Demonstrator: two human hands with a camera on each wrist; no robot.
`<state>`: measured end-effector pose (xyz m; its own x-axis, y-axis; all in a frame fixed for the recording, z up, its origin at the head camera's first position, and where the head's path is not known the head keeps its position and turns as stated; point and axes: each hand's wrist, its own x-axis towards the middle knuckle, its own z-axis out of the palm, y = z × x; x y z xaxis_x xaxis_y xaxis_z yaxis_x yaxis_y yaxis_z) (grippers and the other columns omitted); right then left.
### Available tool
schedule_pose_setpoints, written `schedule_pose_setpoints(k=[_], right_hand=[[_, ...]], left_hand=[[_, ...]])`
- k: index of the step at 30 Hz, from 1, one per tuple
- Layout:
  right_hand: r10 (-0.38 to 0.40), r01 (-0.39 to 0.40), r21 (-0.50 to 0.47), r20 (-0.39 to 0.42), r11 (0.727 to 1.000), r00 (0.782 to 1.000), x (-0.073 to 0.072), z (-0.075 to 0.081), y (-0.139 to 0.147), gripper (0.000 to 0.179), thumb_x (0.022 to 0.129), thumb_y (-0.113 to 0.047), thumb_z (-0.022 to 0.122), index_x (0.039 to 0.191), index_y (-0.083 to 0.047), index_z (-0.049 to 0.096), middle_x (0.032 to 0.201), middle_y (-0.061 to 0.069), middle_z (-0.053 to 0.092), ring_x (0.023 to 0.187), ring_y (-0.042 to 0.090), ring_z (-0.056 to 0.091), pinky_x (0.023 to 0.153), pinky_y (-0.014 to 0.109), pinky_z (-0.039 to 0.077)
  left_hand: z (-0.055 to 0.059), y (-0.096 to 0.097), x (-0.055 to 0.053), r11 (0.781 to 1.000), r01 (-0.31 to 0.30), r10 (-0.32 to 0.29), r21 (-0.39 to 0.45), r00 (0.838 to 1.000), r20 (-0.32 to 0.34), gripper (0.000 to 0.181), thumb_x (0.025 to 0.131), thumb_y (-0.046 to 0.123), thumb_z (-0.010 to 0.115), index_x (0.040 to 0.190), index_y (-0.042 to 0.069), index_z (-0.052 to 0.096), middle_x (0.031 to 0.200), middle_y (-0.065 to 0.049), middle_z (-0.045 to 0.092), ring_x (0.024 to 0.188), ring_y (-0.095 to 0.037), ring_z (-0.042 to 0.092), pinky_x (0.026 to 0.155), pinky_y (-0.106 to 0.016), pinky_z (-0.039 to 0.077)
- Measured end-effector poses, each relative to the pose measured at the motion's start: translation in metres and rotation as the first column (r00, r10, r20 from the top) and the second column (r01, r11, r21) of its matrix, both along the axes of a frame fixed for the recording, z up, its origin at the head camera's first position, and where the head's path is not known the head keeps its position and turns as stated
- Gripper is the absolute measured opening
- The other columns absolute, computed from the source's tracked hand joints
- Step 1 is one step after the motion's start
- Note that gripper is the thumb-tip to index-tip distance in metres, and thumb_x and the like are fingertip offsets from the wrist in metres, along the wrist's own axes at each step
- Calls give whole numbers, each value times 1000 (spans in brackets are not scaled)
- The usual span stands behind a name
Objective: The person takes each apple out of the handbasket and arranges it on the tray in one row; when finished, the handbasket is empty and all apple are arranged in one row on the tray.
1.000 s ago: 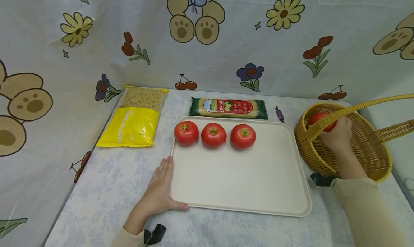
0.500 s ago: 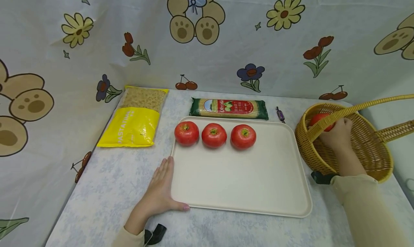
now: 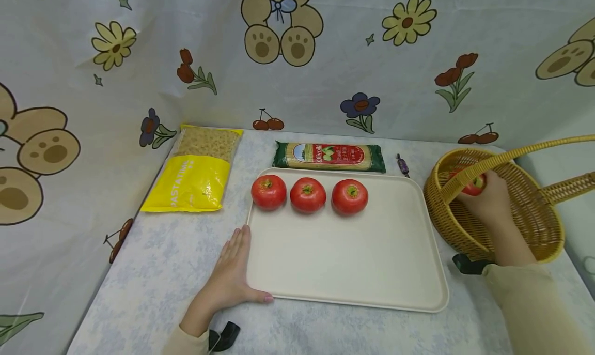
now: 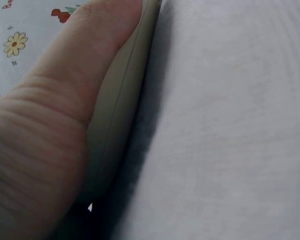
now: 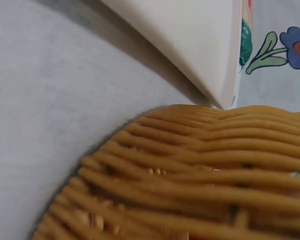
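My right hand (image 3: 492,200) is inside the wicker basket (image 3: 544,226) at the right and grips a red tomato (image 3: 475,185), partly hidden by the basket's handle. In the right wrist view the woven basket wall (image 5: 190,170) blocks sight of the hand. My left hand (image 3: 230,272) rests against the lower left corner of a white tray (image 3: 344,262), fingers straight along its left side and thumb at the front edge. The left wrist view shows the thumb (image 4: 80,65) lying along the tray's side. Three red tomatoes (image 3: 308,195) stand in a row at the tray's back left.
Behind the tray lies a green-ended pack of noodles (image 3: 329,156). A yellow bag of pasta (image 3: 192,174) lies at the back left. A small purple object (image 3: 402,165) sits between tray and basket. The basket's tall handle (image 3: 506,158) arches to the right.
My right hand has shifted slightly right within the basket, and the tomato at its fingers has turned and moved right with it. The left hand and the tray's tomatoes stay put.
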<state>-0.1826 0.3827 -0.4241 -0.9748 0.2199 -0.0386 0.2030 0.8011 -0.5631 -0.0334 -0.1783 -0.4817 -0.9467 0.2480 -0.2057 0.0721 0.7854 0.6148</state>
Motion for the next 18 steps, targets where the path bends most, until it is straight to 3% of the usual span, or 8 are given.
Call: schedule_pose_setpoints(k=[3, 9, 18], right_hand=[[11, -11, 5, 12, 1000, 1000, 10, 7, -3, 92, 89, -43, 70, 151, 7, 24, 139, 38, 34, 118, 50, 40, 80, 53, 48], [-7, 4, 65, 38, 998, 999, 35, 23, -5, 100, 90, -51, 65, 155, 6, 13, 144, 41, 25, 124, 57, 32, 91, 74, 40], [-50, 55, 139, -39, 989, 998, 79, 42, -12, 97, 88, -44, 71, 154, 5, 19, 140, 41, 31, 119, 58, 33, 80, 76, 41]], left_hand=[[0, 0, 0, 1000, -1, 1, -4, 1000, 7, 164, 44, 77, 85, 159, 7, -9, 167, -14, -9, 155, -33, -7, 125, -57, 1], [-1, 0, 0, 1000, -3, 3, -9, 1000, 12, 164, 44, 78, 84, 159, 8, -10, 167, -13, -10, 155, -33, -7, 125, -57, 1], [-1, 0, 0, 1000, -3, 3, -12, 1000, 13, 164, 43, 78, 84, 159, 7, -10, 167, -14, -10, 155, -33, -7, 125, -57, 1]])
